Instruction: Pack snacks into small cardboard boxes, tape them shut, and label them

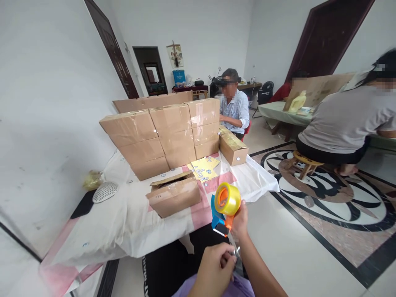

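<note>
My right hand [240,218] grips an orange and blue tape dispenser [218,225], holding it up past the table's front edge. On it sits a thick roll of yellowish clear tape [232,199]. Lower down, over my lap, my left hand [218,262] is closed with the fingertips pinched together. A small shiny strip [236,251] shows at those fingertips; its kind is unclear. On the table nearest the dispenser stands a cardboard box [177,196], its top partly gaping. Behind that box lies a yellow sheet [206,168] dotted with small white stickers.
Taped cardboard boxes [173,140] are stacked across the cloth-covered table [123,227], with a longer box [233,146] at its right end. At left lies a perforated white shell-shaped object [105,192]. A person [235,107] sits behind the stack; another [343,115] sits on a stool at right.
</note>
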Demonstrator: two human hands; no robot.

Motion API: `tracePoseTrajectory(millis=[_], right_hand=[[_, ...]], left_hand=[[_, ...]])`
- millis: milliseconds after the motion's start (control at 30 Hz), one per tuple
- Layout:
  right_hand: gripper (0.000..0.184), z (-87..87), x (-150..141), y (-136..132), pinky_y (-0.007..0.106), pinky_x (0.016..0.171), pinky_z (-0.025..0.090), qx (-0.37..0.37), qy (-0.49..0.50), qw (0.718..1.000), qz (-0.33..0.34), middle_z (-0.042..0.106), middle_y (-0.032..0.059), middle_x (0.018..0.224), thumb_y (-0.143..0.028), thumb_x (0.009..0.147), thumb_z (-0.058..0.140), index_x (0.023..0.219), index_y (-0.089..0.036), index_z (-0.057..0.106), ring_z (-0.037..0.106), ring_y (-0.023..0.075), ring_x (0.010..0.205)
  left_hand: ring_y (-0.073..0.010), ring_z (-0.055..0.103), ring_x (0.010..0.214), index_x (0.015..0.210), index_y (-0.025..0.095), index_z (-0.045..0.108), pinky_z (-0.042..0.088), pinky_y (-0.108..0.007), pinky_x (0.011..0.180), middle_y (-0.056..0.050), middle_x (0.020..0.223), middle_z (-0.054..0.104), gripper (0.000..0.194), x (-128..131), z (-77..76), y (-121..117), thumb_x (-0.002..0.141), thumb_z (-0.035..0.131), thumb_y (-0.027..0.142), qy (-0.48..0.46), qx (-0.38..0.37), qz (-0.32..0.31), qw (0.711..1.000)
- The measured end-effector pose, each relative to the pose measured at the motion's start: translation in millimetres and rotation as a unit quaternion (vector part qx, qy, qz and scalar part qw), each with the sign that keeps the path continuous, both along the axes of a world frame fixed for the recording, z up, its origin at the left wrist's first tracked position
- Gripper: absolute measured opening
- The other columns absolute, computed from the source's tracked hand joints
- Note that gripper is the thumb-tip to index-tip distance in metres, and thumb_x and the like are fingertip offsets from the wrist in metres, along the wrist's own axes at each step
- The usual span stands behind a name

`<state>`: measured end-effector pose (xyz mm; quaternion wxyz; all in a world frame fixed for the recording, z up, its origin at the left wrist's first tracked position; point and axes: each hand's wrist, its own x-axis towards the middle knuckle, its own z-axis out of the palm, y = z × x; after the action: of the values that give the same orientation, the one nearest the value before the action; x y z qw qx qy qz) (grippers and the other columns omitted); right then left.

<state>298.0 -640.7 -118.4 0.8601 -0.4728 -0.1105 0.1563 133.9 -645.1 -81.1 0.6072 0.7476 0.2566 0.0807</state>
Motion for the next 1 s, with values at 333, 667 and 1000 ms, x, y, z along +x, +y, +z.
tracePoseTrajectory(millis=[333, 667, 1000], right_hand=[[0.036, 8.3, -15, -18, 0.030, 0.070, 0.061, 0.062, 0.105, 0.988, 0.091, 0.078, 0.0034, 0.090, -0.041, 0.073, 0.090, 0.099, -0.021, 0.073, 0.074, 0.0208, 0.076], [0.030, 9.7, -7, -27, 0.038, 0.079, 0.059, 0.022, -0.054, 0.985, 0.161, 0.079, 0.0113, 0.102, -0.040, 0.086, 0.076, 0.108, -0.019, 0.074, 0.074, 0.0281, 0.092], [0.030, -2.9, -21, -42, 0.041, 0.077, 0.060, 0.071, -0.077, 0.991, 0.087, 0.079, 0.0076, 0.098, -0.037, 0.089, 0.074, 0.115, -0.024, 0.067, 0.076, 0.0265, 0.086]], left_hand=[[-0.0129, 0.066, 0.050, 0.095, 0.016, 0.076, 0.041, -0.020, 0.048, -0.001, 0.070, 0.068, 0.020, -5, -2.3, -2, 0.082, 0.064, 0.025, 0.004, -0.033, -0.011, 0.999], [-0.0134, 0.063, 0.047, 0.096, 0.016, 0.077, 0.039, -0.021, 0.047, 0.000, 0.065, 0.066, 0.025, -23, -25.6, 23, 0.081, 0.063, 0.031, 0.035, -0.031, 0.041, 0.998], [-0.0101, 0.051, 0.045, 0.095, 0.016, 0.082, 0.041, -0.023, 0.049, -0.001, 0.062, 0.068, 0.031, -24, -25.5, 18, 0.075, 0.070, 0.037, 0.083, -0.033, 0.050, 0.995]])
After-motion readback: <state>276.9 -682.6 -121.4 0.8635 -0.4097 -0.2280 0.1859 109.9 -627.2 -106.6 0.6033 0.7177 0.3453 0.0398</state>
